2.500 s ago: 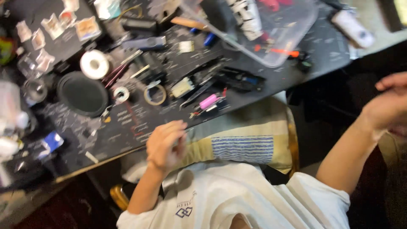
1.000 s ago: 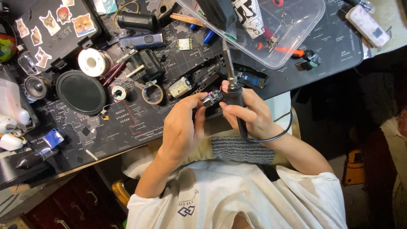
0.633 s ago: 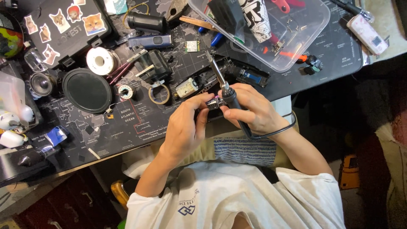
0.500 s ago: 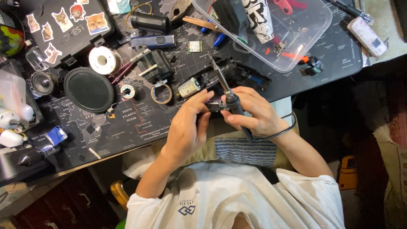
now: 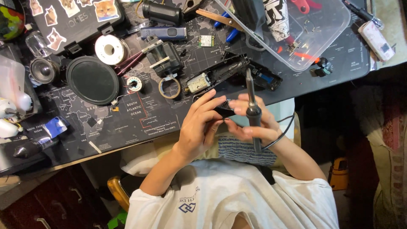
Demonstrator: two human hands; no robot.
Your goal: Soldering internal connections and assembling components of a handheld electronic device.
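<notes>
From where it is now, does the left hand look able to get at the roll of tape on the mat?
Probably yes. The roll of tape lies just beyond the left hand with bare mat between, but that hand is gripping a small dark part and would need to let go first.

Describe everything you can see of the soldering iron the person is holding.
The soldering iron is a slim tool with a dark grey handle and a thin metal shaft ending in a tip. It points away from the person, over the desk mat's near edge. The right hand grips its handle; a black cord loops from its rear.
</notes>
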